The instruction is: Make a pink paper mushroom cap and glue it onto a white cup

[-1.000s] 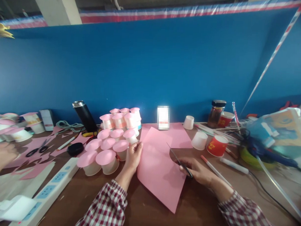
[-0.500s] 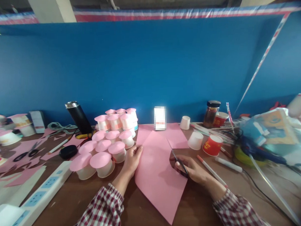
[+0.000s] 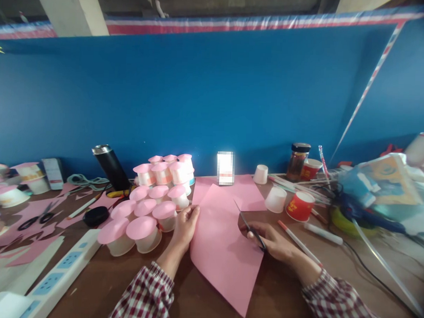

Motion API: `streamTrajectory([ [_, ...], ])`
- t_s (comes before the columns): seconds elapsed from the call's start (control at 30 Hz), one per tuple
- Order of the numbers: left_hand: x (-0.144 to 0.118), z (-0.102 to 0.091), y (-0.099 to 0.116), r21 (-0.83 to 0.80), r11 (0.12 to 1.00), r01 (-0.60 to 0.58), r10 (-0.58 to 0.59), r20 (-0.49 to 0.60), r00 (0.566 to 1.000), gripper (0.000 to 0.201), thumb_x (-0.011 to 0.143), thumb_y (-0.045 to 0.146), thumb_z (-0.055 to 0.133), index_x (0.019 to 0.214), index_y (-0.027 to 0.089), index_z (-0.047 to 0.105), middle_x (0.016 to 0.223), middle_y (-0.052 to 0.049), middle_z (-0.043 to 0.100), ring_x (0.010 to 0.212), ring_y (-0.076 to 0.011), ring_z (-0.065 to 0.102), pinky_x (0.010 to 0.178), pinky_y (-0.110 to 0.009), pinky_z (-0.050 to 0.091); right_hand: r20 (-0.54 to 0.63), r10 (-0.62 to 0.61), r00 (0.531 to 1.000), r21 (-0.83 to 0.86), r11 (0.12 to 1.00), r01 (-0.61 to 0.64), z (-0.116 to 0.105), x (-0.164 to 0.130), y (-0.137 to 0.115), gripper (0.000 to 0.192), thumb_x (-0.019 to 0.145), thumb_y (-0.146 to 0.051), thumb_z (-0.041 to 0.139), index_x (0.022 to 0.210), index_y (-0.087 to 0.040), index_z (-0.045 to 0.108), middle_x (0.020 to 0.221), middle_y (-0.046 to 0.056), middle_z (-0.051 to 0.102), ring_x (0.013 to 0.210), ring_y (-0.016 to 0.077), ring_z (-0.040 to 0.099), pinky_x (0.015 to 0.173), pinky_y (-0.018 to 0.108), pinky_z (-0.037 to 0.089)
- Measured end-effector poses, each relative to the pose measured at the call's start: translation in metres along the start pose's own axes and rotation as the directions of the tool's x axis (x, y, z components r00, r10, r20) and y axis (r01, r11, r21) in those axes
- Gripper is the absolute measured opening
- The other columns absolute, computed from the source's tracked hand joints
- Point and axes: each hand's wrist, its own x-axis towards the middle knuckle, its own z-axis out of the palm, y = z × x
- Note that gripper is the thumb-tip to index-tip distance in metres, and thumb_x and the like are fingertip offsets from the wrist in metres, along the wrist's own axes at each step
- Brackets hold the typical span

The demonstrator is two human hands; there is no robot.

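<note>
Pink paper (image 3: 222,261), lower centre — seemingly part-cut, rest left whole; pinched in left grip (image 3: 186,226), with scissors (image 3: 260,243) held in right grip (image 3: 274,240) — pink-topped cups (image 3: 144,228) standing mid-left.

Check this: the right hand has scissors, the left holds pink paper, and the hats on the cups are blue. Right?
Almost: the head view shows pink hats on the cups, not blue. The right hand has scissors; the left hand holds pink paper.

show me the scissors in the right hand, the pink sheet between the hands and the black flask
Scissors (image 3: 247,225): head view, on the blade.
Pink sheet (image 3: 224,257): head view, on its near half.
Black flask (image 3: 113,168): head view, on its body.
</note>
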Motion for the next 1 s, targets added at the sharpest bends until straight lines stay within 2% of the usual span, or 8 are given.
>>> streamTrajectory([
  [0.2, -0.0021, 0.0018, 0.0029, 0.011, 1.0, 0.008, -0.009, 0.052, 0.999, 0.035, 0.073, 0.047, 0.06, 0.084, 0.014, 0.066, 0.074, -0.003, 0.065, 0.073, -0.0169, 0.056, 0.068, -0.025, 0.042, 0.024, -0.001, 1.0, 0.033, 0.999, 0.0, 0.0023, -0.0001, -0.0045, 0.046, 0.082, -0.051, 0.053, 0.105, -0.012, 0.059, 0.073, 0.001, 0.055, 0.062, 0.0122, 0.046, 0.054, 0.023, 0.033],
  [0.37, -0.0022, 0.0014, 0.0057, 0.029, 1.0, 0.007, -0.008, 0.038, 0.999, 0.034, 0.073, 0.045, 0.06, 0.084, 0.014, 0.066, 0.074, -0.003, 0.064, 0.072, -0.0165, 0.055, 0.066, -0.025, 0.042, 0.002, -0.034, 0.999, -0.03, 0.999, 0.034, 0.0018, -0.0003, -0.0079, 0.04, 0.083, -0.049, 0.053, 0.1, -0.013, 0.062, 0.08, 0.003, 0.057, 0.07, 0.0142, 0.048, 0.06, 0.024, 0.037],
  [0.57, -0.0019, 0.0008, 0.0042, 0.018, 1.0, -0.002, 0.001, 0.048, 0.999, 0.032, 0.074, 0.045, 0.059, 0.081, 0.014, 0.065, 0.071, -0.002, 0.062, 0.07, -0.0151, 0.053, 0.065, -0.024, 0.04, -0.018, -0.003, 1.0, -0.062, 0.998, 0.002, 0.0026, 0.0012, -0.0039, 0.039, 0.083, -0.048, 0.053, 0.098, -0.013, 0.063, 0.075, 0.002, 0.058, 0.064, 0.0134, 0.048, 0.056, 0.023, 0.037],
  [0.8, -0.0028, 0.0011, 0.0062, 0.0, 1.0, 0.023, -0.023, 0.058, 0.998, 0.033, 0.073, 0.046, 0.059, 0.08, 0.014, 0.065, 0.071, -0.002, 0.062, 0.071, -0.0162, 0.054, 0.067, -0.025, 0.04, -0.067, 0.038, 0.997, -0.076, 0.996, -0.043, 0.0042, 0.0022, -0.0037, 0.04, 0.08, -0.047, 0.057, 0.1, -0.013, 0.064, 0.08, 0.004, 0.062, 0.07, 0.0163, 0.053, 0.063, 0.026, 0.041],
  [1.0, -0.0034, 0.0014, 0.0064, -0.012, 0.999, 0.034, -0.033, 0.075, 0.997, 0.034, 0.072, 0.047, 0.061, 0.079, 0.014, 0.066, 0.07, -0.002, 0.064, 0.07, -0.0168, 0.055, 0.066, -0.025, 0.041, -0.068, 0.031, 0.997, -0.058, 0.998, -0.035, 0.0048, 0.0026, -0.0034, 0.042, 0.079, -0.05, 0.058, 0.097, -0.013, 0.064, 0.076, 0.003, 0.059, 0.066, 0.0148, 0.05, 0.058, 0.025, 0.037],
])
